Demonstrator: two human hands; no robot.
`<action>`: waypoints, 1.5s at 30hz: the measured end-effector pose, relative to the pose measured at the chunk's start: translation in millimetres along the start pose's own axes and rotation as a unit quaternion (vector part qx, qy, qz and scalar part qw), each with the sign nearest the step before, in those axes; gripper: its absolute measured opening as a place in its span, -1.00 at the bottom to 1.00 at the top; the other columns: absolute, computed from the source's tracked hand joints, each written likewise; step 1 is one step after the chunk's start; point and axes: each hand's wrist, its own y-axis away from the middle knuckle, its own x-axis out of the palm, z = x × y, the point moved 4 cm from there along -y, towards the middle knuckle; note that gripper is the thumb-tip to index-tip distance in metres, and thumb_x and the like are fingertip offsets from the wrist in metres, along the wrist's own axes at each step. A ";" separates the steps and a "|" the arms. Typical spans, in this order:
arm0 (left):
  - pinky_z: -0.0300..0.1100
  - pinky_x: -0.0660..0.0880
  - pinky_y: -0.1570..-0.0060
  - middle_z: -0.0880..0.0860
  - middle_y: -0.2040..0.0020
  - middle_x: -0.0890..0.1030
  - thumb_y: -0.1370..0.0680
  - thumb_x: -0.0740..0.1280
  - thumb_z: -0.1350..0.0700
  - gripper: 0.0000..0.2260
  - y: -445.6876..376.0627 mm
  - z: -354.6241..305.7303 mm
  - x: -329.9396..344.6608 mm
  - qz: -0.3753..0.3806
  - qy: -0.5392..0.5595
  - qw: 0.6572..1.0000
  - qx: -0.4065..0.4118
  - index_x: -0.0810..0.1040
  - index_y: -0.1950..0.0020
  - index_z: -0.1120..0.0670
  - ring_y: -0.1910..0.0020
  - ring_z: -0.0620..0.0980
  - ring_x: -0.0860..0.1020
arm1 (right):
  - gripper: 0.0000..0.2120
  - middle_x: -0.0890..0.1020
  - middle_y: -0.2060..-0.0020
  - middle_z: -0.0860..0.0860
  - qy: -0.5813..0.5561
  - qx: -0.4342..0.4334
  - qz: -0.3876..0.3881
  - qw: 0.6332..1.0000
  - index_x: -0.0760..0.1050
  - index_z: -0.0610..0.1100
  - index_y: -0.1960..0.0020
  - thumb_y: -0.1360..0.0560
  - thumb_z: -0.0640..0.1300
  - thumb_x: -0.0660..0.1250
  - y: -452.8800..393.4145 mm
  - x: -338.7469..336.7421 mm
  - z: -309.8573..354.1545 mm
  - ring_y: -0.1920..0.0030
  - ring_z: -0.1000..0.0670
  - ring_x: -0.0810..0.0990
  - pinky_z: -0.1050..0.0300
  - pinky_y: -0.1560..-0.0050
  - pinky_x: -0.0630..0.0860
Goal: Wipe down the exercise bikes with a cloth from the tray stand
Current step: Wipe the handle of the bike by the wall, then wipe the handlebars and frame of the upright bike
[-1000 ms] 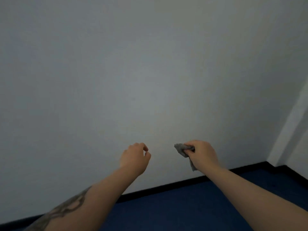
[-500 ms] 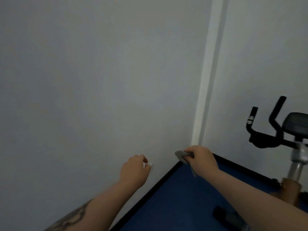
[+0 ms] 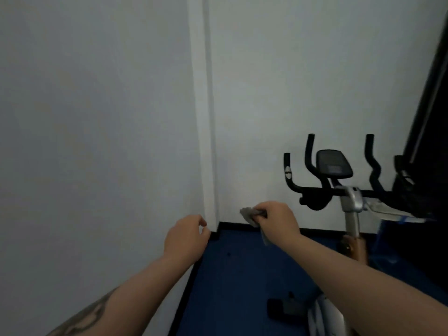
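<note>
My right hand (image 3: pixel 278 220) grips a small grey cloth (image 3: pixel 248 214), held out in front of me at chest height. My left hand (image 3: pixel 185 236) hovers beside it with fingers loosely curled and nothing in it. An exercise bike (image 3: pixel 349 204) stands to the right against the white wall, with black handlebars (image 3: pixel 308 187), a dark console (image 3: pixel 333 163) and a silver stem. Its black pedal (image 3: pixel 282 309) shows low down. The cloth is left of the handlebars and apart from them. No tray stand is in view.
White walls meet at a corner with a vertical strip (image 3: pixel 206 117). A black skirting (image 3: pixel 218 229) edges the blue floor (image 3: pixel 242 275). Dark equipment (image 3: pixel 426 166) stands at the far right behind the bike.
The view has swung right: first a bare wall, then the corner and part of the bike, now the whole handlebar and console. Both hands kept their pose, the cloth still held.
</note>
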 end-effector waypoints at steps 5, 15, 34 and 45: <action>-0.12 0.47 -0.03 -0.02 -0.15 0.56 -0.57 0.20 0.00 -0.78 -60.6 -4.2 27.5 0.042 0.043 0.996 0.064 0.53 -0.15 0.00 -0.04 -0.02 0.52 | -0.81 0.64 0.33 -0.03 0.026 0.113 -0.019 0.993 0.60 -0.12 0.25 -0.50 -0.18 0.28 -6.2 10.7 -39.9 0.27 0.00 0.59 0.02 0.26 0.54; -0.17 0.43 -0.06 -0.11 -0.08 0.54 -0.56 0.19 -0.02 -0.82 -125.0 -58.4 142.2 0.138 0.110 0.972 0.157 0.51 -0.11 -0.07 -0.04 -0.13 0.47 | -0.83 0.67 0.12 0.04 0.073 0.220 -0.114 0.966 0.61 -0.02 -0.04 -0.49 -0.16 0.32 -52.9 -17.8 -152.5 0.15 0.11 0.58 0.20 0.18 0.51; -0.26 0.44 0.13 -0.18 0.01 0.55 -0.60 0.09 -0.10 -0.81 -263.2 -243.5 340.2 0.215 0.344 0.906 0.119 0.46 -0.10 -0.16 0.05 -0.25 0.50 | -0.85 0.57 -0.02 0.04 0.211 0.171 -0.182 0.945 0.58 -0.03 -0.03 -0.46 -0.14 0.36 -201.9 -17.3 -287.5 -0.06 0.01 0.50 0.12 0.13 0.54; -0.28 0.36 -0.26 -0.34 -0.29 0.47 -0.57 0.01 -0.29 -0.59 -258.7 -215.7 377.5 0.404 0.482 0.759 0.168 0.21 -0.42 -0.36 -0.28 -0.33 0.42 | -0.84 0.57 0.10 0.19 0.013 0.247 -0.235 0.940 0.62 0.01 0.04 -0.43 -0.21 0.43 -180.9 -16.5 -279.6 0.02 0.28 0.52 0.45 -0.01 0.43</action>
